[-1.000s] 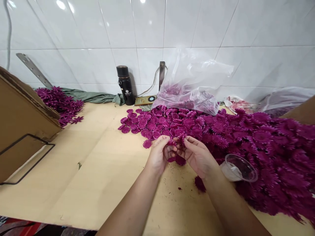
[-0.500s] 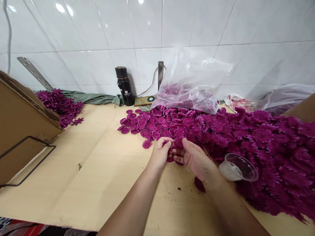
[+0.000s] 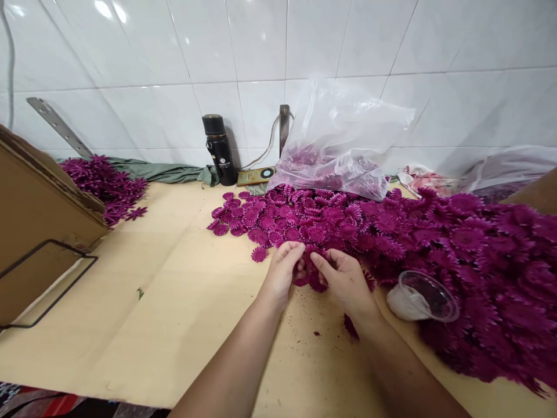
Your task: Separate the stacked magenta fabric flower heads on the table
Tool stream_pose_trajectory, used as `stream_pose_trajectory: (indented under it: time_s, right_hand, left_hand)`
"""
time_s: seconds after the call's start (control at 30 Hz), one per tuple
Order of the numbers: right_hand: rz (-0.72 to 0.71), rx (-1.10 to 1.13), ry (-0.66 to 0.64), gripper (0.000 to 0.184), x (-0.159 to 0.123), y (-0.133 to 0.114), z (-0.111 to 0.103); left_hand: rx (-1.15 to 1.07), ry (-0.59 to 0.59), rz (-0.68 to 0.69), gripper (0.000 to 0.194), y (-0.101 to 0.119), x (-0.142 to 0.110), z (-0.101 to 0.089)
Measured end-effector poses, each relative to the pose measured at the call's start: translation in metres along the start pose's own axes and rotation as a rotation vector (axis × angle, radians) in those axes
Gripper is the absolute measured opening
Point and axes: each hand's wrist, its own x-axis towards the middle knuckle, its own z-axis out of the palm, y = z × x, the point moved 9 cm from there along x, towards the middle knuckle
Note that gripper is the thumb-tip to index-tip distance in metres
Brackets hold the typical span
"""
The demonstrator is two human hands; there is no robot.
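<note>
My left hand [image 3: 282,269] and my right hand [image 3: 346,276] face each other at the near edge of a big heap of purple artificial flower heads [image 3: 387,229]. Each hand pinches with thumb and fingers, and a purple flower piece [image 3: 311,253] spans the small gap between them. How many layers it has cannot be made out. Just beneath the fingers lie more purple flower pieces [image 3: 319,283] on the tan table surface [image 3: 183,325]. Beside my right forearm a clear plastic cup [image 3: 429,296] with whitish contents leans against the heap.
Behind the heap stand a clear plastic bag [image 3: 339,145] of purple pieces, a black bottle [image 3: 220,152] and a gold device [image 3: 256,175]. On the left are a cardboard box [image 3: 39,232], a black wire frame [image 3: 47,290] and a pile of star-shaped purple pieces [image 3: 108,188].
My right hand has turned over and its raised, spread fingers have closed into a pinch on the flower piece. My left hand keeps its pinch in nearly the same place.
</note>
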Motion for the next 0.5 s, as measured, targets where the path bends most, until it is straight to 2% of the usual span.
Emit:
stream_pose_trajectory:
  time_s: [0.07,0.17,0.33,0.5]
  right_hand:
    - [-0.029,-0.049,0.027,0.045,0.000,-0.002,-0.002]
    - [-0.037,-0.004,0.011,0.048,0.001,-0.002,-0.002]
    - [0.012,0.185,-0.065,0.049,0.001,0.003,0.007]
    - [-0.007,0.190,-0.083,0.046,-0.003,-0.001,0.013]
  left_hand:
    - [0.092,-0.001,0.056,0.026,0.005,0.000,0.001]
    - [0.165,-0.014,0.120,0.029,0.012,0.000,0.003]
    - [0.138,-0.093,0.046,0.031,0.005,0.001,0.008]
    - [0.005,0.019,0.009,0.032,-0.004,0.000,0.000]
